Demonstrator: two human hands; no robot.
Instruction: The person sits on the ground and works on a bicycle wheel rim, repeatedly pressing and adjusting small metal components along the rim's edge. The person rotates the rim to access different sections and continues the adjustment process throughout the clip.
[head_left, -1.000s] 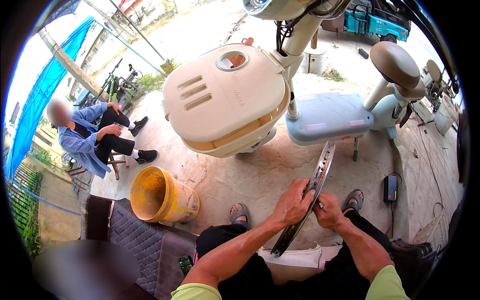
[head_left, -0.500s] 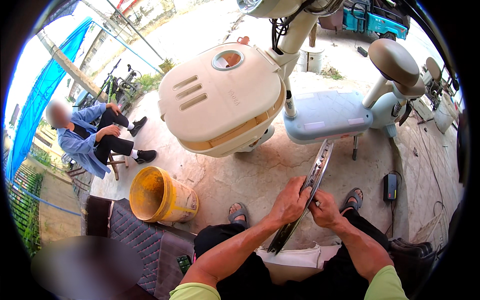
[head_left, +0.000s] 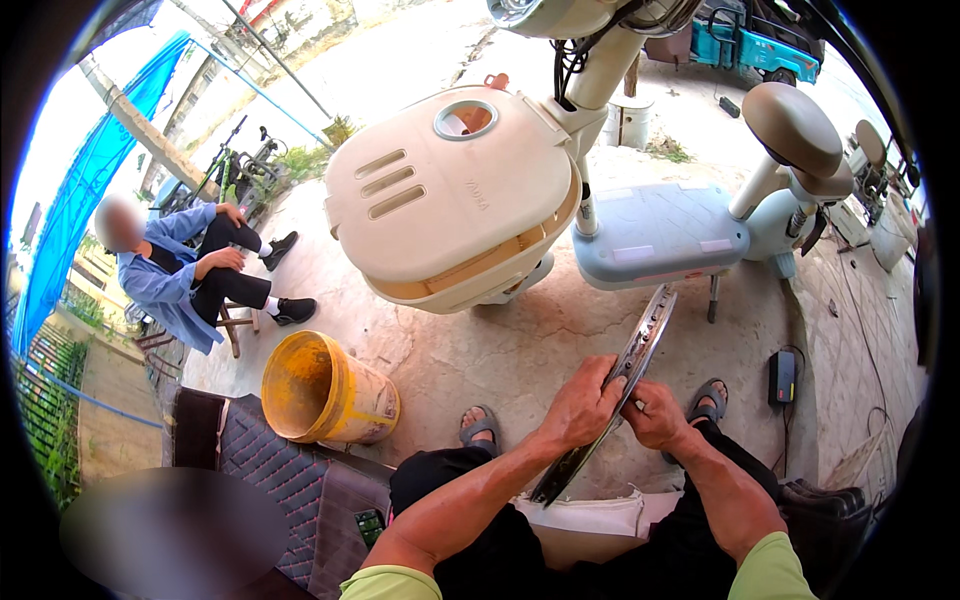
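Observation:
A shiny metal wheel rim (head_left: 652, 328), seen nearly edge-on with holes along its inner band, stands tilted between my knees. Its lower end is just above a white cloth (head_left: 600, 513) by my lap. My left hand (head_left: 583, 405) is closed around the rim's left side, thumb on the metal. From the right, my right hand (head_left: 656, 414) grips the same stretch, fingers curled at the edge. The two hands are close together, and parts of their fingers are hidden behind the rim.
Ahead stands an electric scooter with a cream basket (head_left: 450, 200) and blue-grey footboard (head_left: 660, 235). A yellow bucket (head_left: 335, 390) is left of my feet. A person (head_left: 185, 265) sits farther left. A black charger box (head_left: 782, 377) with a cord lies at right.
The view has shifted slightly, so the scooter and bucket appear a little farther right. Both hands keep their grip on the wheel rim, which has barely moved.

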